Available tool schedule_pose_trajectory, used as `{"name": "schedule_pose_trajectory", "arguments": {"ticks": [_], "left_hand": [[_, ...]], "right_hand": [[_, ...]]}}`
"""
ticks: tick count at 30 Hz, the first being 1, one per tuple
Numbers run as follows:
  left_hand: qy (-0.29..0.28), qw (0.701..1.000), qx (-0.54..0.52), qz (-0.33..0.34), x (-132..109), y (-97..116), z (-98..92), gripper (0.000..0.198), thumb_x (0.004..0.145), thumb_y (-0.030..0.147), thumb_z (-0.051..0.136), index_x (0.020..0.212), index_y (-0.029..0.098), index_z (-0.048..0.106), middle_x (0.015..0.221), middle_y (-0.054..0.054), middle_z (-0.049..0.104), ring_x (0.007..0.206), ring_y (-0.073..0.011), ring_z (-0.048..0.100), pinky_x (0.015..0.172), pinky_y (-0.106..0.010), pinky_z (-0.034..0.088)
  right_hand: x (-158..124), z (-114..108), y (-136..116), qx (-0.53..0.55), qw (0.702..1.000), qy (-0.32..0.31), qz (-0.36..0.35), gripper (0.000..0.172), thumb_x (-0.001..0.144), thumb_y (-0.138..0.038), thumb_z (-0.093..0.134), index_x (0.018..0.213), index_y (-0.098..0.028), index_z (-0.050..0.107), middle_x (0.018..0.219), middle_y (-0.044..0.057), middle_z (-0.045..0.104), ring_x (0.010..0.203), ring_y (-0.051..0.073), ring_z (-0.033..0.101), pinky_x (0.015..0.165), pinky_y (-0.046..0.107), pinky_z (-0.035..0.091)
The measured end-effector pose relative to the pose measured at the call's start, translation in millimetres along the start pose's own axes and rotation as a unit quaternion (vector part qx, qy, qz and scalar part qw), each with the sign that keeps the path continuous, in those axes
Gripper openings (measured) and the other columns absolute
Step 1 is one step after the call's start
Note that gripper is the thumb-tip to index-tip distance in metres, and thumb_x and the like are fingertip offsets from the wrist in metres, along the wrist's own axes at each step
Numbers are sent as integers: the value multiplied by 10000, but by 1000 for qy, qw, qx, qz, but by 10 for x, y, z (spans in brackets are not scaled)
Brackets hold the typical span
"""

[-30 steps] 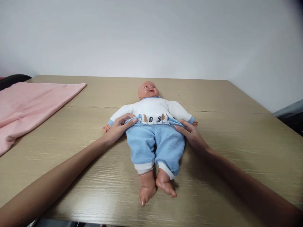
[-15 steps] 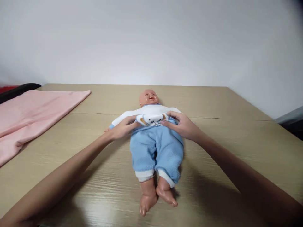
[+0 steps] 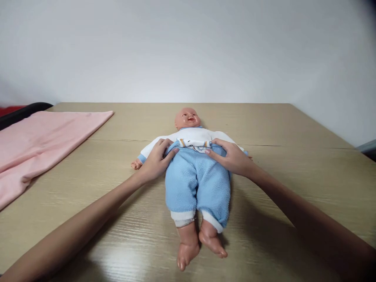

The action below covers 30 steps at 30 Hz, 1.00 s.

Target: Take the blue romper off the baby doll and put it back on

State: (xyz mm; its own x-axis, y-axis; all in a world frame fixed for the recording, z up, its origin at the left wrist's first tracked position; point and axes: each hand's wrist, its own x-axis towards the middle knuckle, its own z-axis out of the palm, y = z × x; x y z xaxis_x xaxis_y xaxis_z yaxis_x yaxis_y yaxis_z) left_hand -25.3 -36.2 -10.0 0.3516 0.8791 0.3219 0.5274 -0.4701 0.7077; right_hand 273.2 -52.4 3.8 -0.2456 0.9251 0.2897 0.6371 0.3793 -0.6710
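A baby doll lies on its back, its head toward the wall and its bare feet toward me. It wears a white top with blue cuffs and light blue fleece trousers with white hems. My left hand pinches the trousers' waistband at the left side. On the right side of the waistband, my right hand grips the cloth between thumb and fingers. Between the hands, the top's lower edge is bunched, with an orange and black print partly folded out of sight.
The doll lies on a wooden table. A pink cloth is spread at the left, beside a black curved edge with something red behind it. A pale wall stands behind the table.
The waistband is now higher over the printed front of the top, and less of the print shows. Both hands have moved slightly, and the doll appears a little further right.
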Motion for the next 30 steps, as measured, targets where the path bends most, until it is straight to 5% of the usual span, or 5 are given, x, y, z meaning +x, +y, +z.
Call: {"name": "schedule_pose_trajectory", "arguments": {"ticks": [10, 16, 20, 25, 30], "left_hand": [[42, 985, -115, -122, 223, -83, 248, 248, 1053, 478, 550, 1017, 233, 568, 854, 17, 562, 838, -205, 529, 789, -328, 402], [-55, 995, -75, -38, -25, -201, 4, 298, 997, 503, 586, 1050, 212, 624, 1064, -50, 647, 1035, -265, 589, 971, -399, 444], [-81, 985, -128, -88, -225, -181, -89, 260, 882, 412, 679, 1043, 214, 628, 1053, -44, 659, 1012, -261, 598, 946, -394, 457], [-22, 899, -347, -266, -328, 14, 72, 222, 831, 374, 716, 937, 224, 592, 875, 14, 620, 839, -188, 591, 752, -307, 448], [46, 821, -480, -306, -338, 68, 281, 274, 816, 326, 798, 1001, 227, 621, 846, 33, 652, 776, -155, 604, 691, -268, 442]], "right_hand": [[257, 389, 247, 194, 975, 56, 95, 381, 965, -621, 645, 1032, -255, 725, 1120, 54, 792, 1152, 314, 702, 1077, 444, 527], [-45, 106, 379, 197, 976, -9, 94, 441, 853, -688, 782, 951, -259, 814, 1098, 57, 801, 1163, 357, 702, 1140, 496, 513], [-369, 2, 396, 243, 955, -18, 170, 444, 804, -672, 852, 1010, -280, 840, 1185, 55, 802, 1269, 371, 675, 1220, 513, 478], [-547, 202, 316, 442, 853, 34, 277, 382, 881, -581, 829, 1181, -345, 805, 1323, 22, 808, 1372, 321, 679, 1240, 465, 512], [-460, 345, 357, 473, 843, 53, 250, 465, 836, -633, 845, 1177, -321, 791, 1338, 41, 812, 1411, 337, 666, 1262, 514, 508]]}}
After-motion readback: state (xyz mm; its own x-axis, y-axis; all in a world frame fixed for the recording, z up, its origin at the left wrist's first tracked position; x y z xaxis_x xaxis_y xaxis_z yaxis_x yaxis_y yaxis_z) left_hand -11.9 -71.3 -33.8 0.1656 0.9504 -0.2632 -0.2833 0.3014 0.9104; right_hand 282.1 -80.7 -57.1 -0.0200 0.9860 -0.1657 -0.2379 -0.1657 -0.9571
